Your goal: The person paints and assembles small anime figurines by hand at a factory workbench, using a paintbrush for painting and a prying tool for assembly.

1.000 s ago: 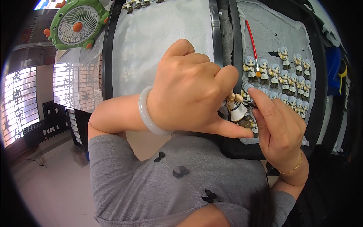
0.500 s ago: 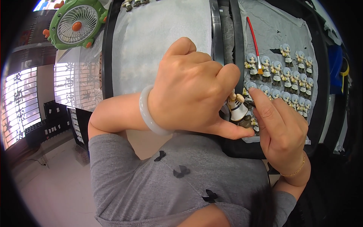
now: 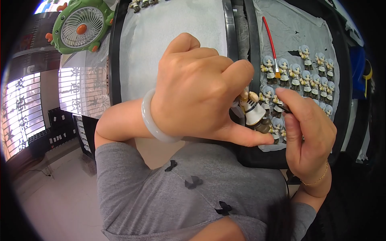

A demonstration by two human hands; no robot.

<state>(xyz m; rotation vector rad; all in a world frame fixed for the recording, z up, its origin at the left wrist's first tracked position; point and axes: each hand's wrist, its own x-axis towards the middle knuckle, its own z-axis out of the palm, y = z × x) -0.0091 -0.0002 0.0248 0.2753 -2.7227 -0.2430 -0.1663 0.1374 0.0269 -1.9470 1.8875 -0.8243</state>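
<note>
Small figurine (image 3: 254,113), pinched between left hand (image 3: 197,90) thumb and fingers; thin brush (image 3: 283,107) clamped in right hand (image 3: 307,134) fingertips, just beside it. Painting detail, seemingly; next stroke needing steady, tiny contact.

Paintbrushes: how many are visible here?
2. A red-handled paintbrush lies on the right tray's paper; a dark brush sits in the right hand, mostly hidden. Others may be covered.
</note>
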